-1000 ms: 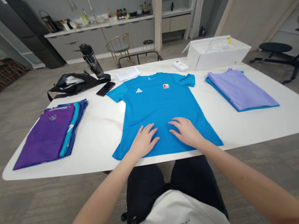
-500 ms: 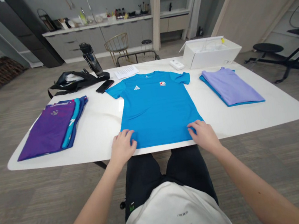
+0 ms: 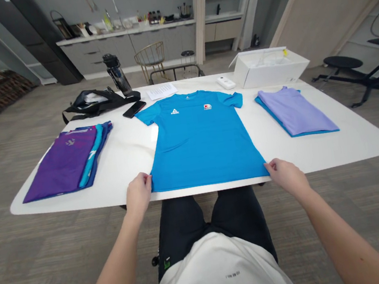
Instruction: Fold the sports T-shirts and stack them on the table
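Note:
A blue T-shirt point(image 3: 205, 139) lies spread flat, front side up, on the white table point(image 3: 131, 155). Its collar points away from me and its hem runs along the near edge. My left hand point(image 3: 139, 194) pinches the left corner of the hem. At the opposite corner, my right hand point(image 3: 287, 176) pinches the fabric between thumb and fingers. A few creases cross the shirt's left side; a small white logo and a round badge show on its chest.
Folded purple and blue clothes point(image 3: 62, 163) lie at the left, a folded lavender shirt point(image 3: 298, 109) over a blue one at the right. Toward the back are a black bag point(image 3: 93, 103), a bottle point(image 3: 117, 76), a phone point(image 3: 134, 109), papers point(image 3: 162, 91) and a white box point(image 3: 271, 70).
Both hands have moved outward from on top of the shirt's lower part to its hem corners and closed on them. The hem now lies wider and straighter.

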